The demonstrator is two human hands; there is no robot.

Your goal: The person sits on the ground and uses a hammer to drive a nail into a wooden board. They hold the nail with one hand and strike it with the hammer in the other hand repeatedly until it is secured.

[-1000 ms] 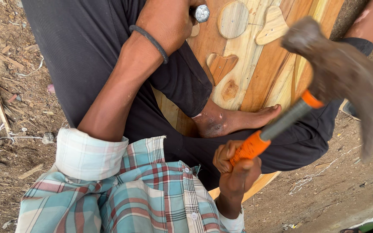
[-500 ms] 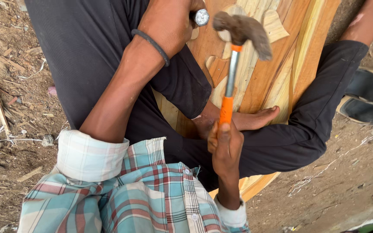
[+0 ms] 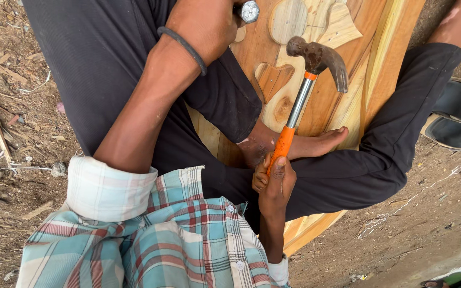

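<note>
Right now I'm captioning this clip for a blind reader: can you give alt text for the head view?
Seen from above, a seated person's right hand holds an orange-handled claw hammer over a carved wooden panel, with one bare foot resting on the wood. The left hand holds a metal tool against the panel.

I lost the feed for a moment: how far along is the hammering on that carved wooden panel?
Done: the wooden panel already shows its carved heart and round relief shapes, and a bare foot pins it down. In hand: the right hand grips the orange-handled claw hammer, raised above the panel; the left hand holds a metal-headed tool against the wood. Left: how much more carving remains cannot be told from here.
</note>
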